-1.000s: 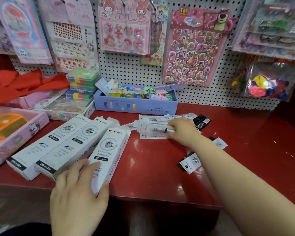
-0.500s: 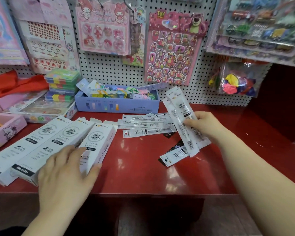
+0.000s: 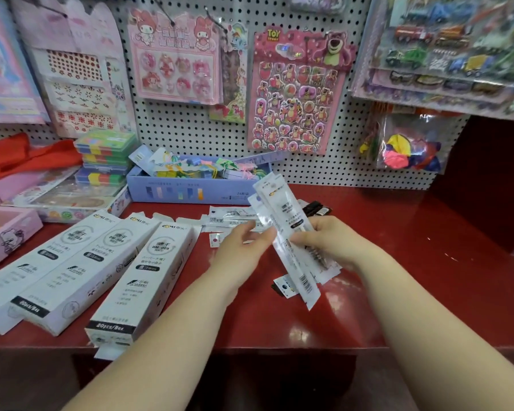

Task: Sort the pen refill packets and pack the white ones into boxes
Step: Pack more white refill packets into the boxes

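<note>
Head view: your right grip [image 3: 333, 241] clasps a fanned bundle of flat, glossy white refill packets [image 3: 284, 215] above the shiny red counter [image 3: 404, 262]; your left grip [image 3: 244, 250] pinches its edge. Long white cardboard boxes [image 3: 143, 277] lie left of both.

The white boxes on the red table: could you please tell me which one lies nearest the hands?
The rightmost box, closest to the left hand; the other two boxes lie farther left, side by side.
</note>
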### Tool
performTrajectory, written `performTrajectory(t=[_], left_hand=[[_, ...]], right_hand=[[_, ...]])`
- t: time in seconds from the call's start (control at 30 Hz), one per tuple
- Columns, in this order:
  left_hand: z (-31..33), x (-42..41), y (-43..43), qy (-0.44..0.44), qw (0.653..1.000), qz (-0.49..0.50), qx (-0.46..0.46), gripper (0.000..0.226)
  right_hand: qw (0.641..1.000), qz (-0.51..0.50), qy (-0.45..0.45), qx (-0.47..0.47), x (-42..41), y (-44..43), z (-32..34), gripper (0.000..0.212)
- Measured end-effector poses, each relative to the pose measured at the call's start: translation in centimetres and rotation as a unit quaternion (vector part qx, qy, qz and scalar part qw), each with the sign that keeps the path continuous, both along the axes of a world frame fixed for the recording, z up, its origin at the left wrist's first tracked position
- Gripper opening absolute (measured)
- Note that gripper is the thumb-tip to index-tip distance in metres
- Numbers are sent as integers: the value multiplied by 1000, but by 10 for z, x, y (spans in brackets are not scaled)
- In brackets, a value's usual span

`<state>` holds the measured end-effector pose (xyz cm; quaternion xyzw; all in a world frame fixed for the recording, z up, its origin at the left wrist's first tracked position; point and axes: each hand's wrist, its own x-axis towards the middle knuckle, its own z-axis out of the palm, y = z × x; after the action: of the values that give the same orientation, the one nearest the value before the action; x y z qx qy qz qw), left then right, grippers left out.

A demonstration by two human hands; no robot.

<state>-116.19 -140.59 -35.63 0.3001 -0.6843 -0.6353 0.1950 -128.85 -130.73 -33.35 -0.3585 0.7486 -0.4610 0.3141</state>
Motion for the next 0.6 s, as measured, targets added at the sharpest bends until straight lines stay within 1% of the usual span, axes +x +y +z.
performTrajectory(t=[0.07,0.17,0.27,0.4,0.5,0.53,0.6], left_hand=[[3,-10,1,42,999,-1,15,7],[4,-14,0,108,990,29,83,12],[-1,-13,-2,132,982,34,129,13],[-3,-16,-3,170,966,44,188,21],[0,-20,2,179,965,34,189,25],[-1,-21,3,181,965,25,188,27],[-3,-26,2,175,970,10,169,37]], right_hand=[[1000,20,-23,-4,8,1,-5,18],[993,39,-99,-52,18,1,-21,16],[985,35,-147,-79,22,1,-34,18],[983,64,-154,-75,30,3,-38,19],[981,100,-141,-90,37,3,-35,19],[983,94,-130,-93,37,4,-33,19],[990,37,-110,-86,30,9,-28,18]])
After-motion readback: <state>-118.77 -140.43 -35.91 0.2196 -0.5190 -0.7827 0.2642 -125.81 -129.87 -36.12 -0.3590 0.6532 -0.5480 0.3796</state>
